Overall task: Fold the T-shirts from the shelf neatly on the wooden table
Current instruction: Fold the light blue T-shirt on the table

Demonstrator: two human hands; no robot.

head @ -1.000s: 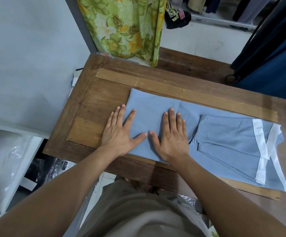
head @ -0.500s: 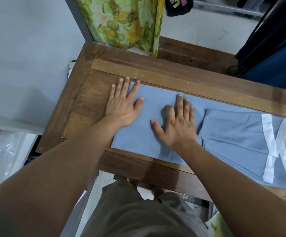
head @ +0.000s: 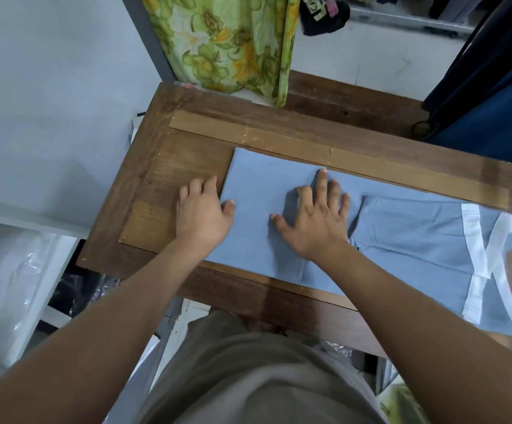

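One blue-grey T-shirt (head: 401,237), folded narrow, white-trimmed

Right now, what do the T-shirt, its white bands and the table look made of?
T-shirt: soft matte knit, probably cotton or a blend; it lies limp with soft creases. White bands: smoother trim with crisp straight edges, fibre unclear. Table: dark stained wood showing grain and a knot, with lighter board strips on top that look faintly glossy.
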